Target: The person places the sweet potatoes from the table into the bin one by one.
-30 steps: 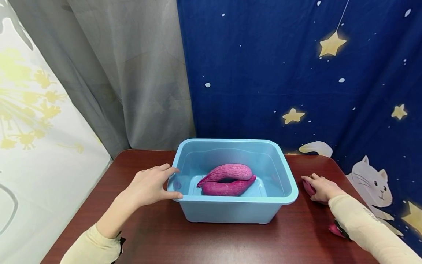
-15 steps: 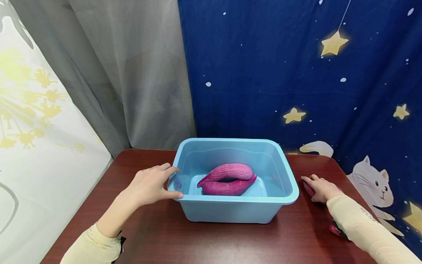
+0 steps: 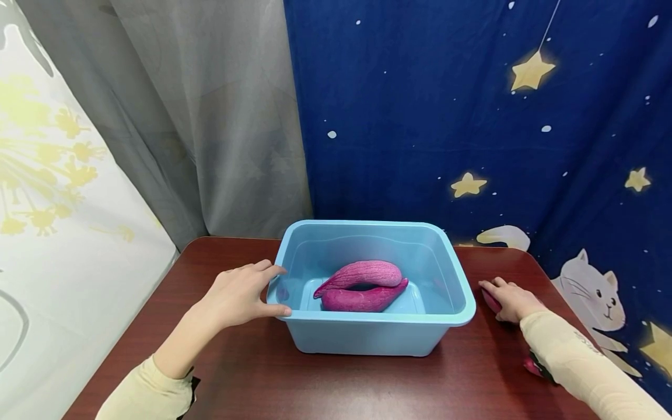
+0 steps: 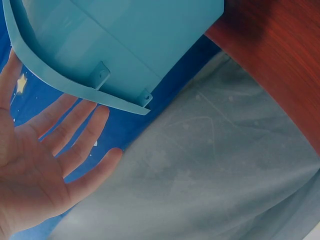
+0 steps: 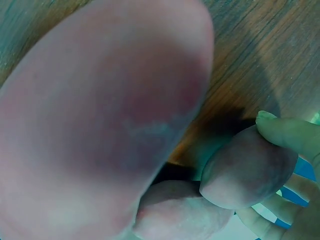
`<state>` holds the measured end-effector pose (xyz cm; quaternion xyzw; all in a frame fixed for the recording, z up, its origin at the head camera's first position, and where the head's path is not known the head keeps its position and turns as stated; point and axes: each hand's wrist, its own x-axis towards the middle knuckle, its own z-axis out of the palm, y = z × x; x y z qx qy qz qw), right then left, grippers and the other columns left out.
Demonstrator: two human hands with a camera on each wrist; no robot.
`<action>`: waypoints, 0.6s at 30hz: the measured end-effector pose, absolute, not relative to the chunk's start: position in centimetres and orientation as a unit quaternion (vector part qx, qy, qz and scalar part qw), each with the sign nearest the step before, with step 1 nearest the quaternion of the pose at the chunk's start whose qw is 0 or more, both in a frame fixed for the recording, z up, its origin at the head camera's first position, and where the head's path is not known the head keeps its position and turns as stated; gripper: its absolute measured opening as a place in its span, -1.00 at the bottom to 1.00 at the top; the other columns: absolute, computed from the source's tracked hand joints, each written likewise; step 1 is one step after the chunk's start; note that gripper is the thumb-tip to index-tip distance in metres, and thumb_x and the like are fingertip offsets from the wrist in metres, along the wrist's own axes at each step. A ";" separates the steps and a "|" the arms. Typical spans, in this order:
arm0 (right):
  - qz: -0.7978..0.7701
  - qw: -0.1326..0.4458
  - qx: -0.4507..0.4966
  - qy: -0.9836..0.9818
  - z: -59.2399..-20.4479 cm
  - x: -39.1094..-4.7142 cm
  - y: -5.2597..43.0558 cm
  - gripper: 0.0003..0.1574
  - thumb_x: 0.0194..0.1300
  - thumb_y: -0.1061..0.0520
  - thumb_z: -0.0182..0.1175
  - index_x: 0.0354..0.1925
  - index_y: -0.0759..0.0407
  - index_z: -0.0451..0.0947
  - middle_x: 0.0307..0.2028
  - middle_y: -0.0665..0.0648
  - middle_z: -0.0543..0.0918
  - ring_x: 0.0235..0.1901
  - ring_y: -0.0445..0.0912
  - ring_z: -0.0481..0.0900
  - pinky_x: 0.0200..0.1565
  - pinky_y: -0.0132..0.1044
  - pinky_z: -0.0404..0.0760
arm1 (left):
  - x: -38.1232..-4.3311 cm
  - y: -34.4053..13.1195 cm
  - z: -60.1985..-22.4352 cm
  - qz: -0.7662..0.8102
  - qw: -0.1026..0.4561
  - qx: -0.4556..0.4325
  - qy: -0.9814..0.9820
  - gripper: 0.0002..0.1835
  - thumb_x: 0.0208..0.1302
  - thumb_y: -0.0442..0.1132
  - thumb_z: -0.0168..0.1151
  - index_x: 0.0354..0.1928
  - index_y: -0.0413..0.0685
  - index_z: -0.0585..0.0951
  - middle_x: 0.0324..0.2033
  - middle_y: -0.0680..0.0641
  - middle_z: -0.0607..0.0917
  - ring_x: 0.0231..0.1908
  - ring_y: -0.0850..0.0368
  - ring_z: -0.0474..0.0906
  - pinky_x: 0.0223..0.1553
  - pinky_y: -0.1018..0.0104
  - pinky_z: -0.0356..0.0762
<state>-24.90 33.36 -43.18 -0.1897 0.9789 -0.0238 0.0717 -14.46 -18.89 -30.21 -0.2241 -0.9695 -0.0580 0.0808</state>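
A light blue plastic bin [image 3: 367,335] stands on the table, holding two purple sweet potatoes, a wrinkled one [image 3: 367,272] behind a smoother one [image 3: 362,298]. My left hand [image 3: 244,294] touches the bin's left rim, thumb at the front corner; its fingers look straight against the rim [image 4: 82,92] in the left wrist view. Right of the bin, my right hand [image 3: 517,301] grips a sweet potato [image 5: 250,170] low at the table, thumb on one side and fingers on the other. Its palm hides most of that sweet potato in the head view.
Another sweet potato [image 5: 182,215] lies beside the held one, and a large blurred one [image 5: 100,115] fills the near left of the right wrist view. A pink end [image 3: 532,366] shows under the right sleeve. Curtains [image 3: 252,116] hang behind the brown table [image 3: 231,373].
Almost nothing differs. The right forearm has shifted slightly left while the hand stays around the same sweet potato. The left hand and bin keep their places.
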 end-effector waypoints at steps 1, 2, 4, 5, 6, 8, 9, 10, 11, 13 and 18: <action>-0.023 0.070 -0.192 0.979 -43.2 -24.9 33.4 -0.11 -0.29 0.26 0.42 0.09 0.29 0.30 -0.16 0.32 0.35 -0.27 0.20 0.38 -0.34 0.10 0.43 | -14.5 -18.9 -30.2 -0.058 0.081 -0.224 -0.969 -0.29 -0.23 0.33 0.25 -0.09 -0.01 0.53 -0.45 0.13 0.44 -0.53 0.29 0.36 -0.61 0.37 0.29; -0.022 0.068 -0.194 0.978 -43.1 -24.9 33.4 -0.11 -0.29 0.26 0.42 0.09 0.29 0.31 -0.17 0.31 0.35 -0.28 0.19 0.38 -0.34 0.09 0.43 | -14.5 -18.9 -30.2 -0.058 0.081 -0.224 -0.969 -0.29 -0.23 0.33 0.25 -0.09 -0.01 0.53 -0.45 0.13 0.44 -0.53 0.29 0.36 -0.61 0.37 0.29; -0.021 0.062 -0.201 0.977 -43.1 -25.0 33.4 -0.11 -0.30 0.26 0.42 0.08 0.30 0.31 -0.19 0.28 0.36 -0.29 0.17 0.38 -0.36 0.06 0.44 | -14.5 -18.9 -30.2 -0.059 0.081 -0.224 -0.969 -0.29 -0.23 0.33 0.25 -0.09 -0.01 0.53 -0.45 0.13 0.44 -0.53 0.29 0.36 -0.62 0.37 0.29; -0.020 0.058 -0.205 0.977 -43.0 -25.0 33.5 -0.11 -0.31 0.26 0.43 0.08 0.30 0.31 -0.20 0.27 0.36 -0.30 0.16 0.39 -0.36 0.05 0.44 | -14.4 -18.9 -30.2 -0.059 0.082 -0.224 -0.969 -0.29 -0.23 0.33 0.25 -0.09 -0.01 0.53 -0.45 0.13 0.44 -0.53 0.29 0.36 -0.62 0.37 0.29; -0.020 0.053 -0.209 0.976 -43.0 -25.0 33.5 -0.10 -0.32 0.26 0.43 0.08 0.30 0.32 -0.20 0.26 0.36 -0.31 0.15 0.39 -0.37 0.04 0.44 | -14.4 -18.9 -30.2 -0.059 0.082 -0.225 -0.969 -0.29 -0.23 0.33 0.25 -0.09 -0.01 0.53 -0.45 0.13 0.44 -0.53 0.29 0.36 -0.61 0.37 0.29; -0.020 0.040 -0.219 0.975 -43.0 -25.1 33.6 -0.09 -0.35 0.26 0.43 0.07 0.30 0.32 -0.21 0.25 0.36 -0.32 0.13 0.39 -0.40 0.03 0.45 | -14.4 -18.9 -30.2 -0.059 0.081 -0.225 -0.969 -0.29 -0.23 0.33 0.25 -0.09 -0.01 0.53 -0.45 0.12 0.45 -0.52 0.28 0.37 -0.61 0.36 0.30; -0.020 0.033 -0.224 0.974 -43.0 -25.1 33.6 -0.09 -0.36 0.26 0.44 0.06 0.30 0.33 -0.21 0.25 0.36 -0.33 0.14 0.40 -0.41 0.03 0.45 | -14.4 -18.9 -30.2 -0.059 0.081 -0.225 -0.969 -0.29 -0.23 0.33 0.25 -0.09 -0.01 0.53 -0.45 0.12 0.45 -0.52 0.28 0.37 -0.61 0.36 0.30; -0.017 0.021 -0.230 0.973 -43.1 -25.2 33.8 -0.08 -0.38 0.25 0.45 0.05 0.28 0.33 -0.21 0.23 0.36 -0.34 0.12 0.40 -0.43 0.01 0.45 | -14.4 -18.9 -30.2 -0.059 0.081 -0.225 -0.969 -0.29 -0.23 0.33 0.25 -0.09 -0.01 0.53 -0.44 0.12 0.45 -0.52 0.28 0.37 -0.61 0.36 0.30; -0.017 0.018 -0.234 0.972 -43.1 -25.3 33.8 -0.08 -0.39 0.25 0.45 0.05 0.28 0.33 -0.21 0.24 0.36 -0.33 0.13 0.40 -0.43 0.01 0.45 | -14.4 -18.9 -30.2 -0.058 0.081 -0.225 -0.969 -0.29 -0.23 0.33 0.25 -0.09 -0.01 0.53 -0.44 0.12 0.46 -0.52 0.28 0.37 -0.61 0.36 0.30; -0.017 0.012 -0.238 0.971 -42.9 -25.3 33.8 -0.08 -0.40 0.25 0.45 0.05 0.28 0.33 -0.21 0.24 0.36 -0.33 0.13 0.40 -0.44 0.01 0.45 | -14.4 -18.9 -30.2 -0.058 0.083 -0.226 -0.969 -0.29 -0.23 0.32 0.26 -0.09 -0.02 0.53 -0.43 0.11 0.46 -0.52 0.28 0.38 -0.60 0.36 0.30; -0.016 0.010 -0.239 0.971 -42.3 -25.0 33.5 -0.07 -0.38 0.25 0.45 0.06 0.28 0.32 -0.18 0.27 0.37 -0.31 0.16 0.40 -0.44 0.03 0.45 | -14.4 -18.8 -30.1 -0.057 0.085 -0.228 -0.968 -0.30 -0.23 0.31 0.27 -0.09 -0.02 0.53 -0.43 0.11 0.47 -0.52 0.27 0.38 -0.60 0.36 0.31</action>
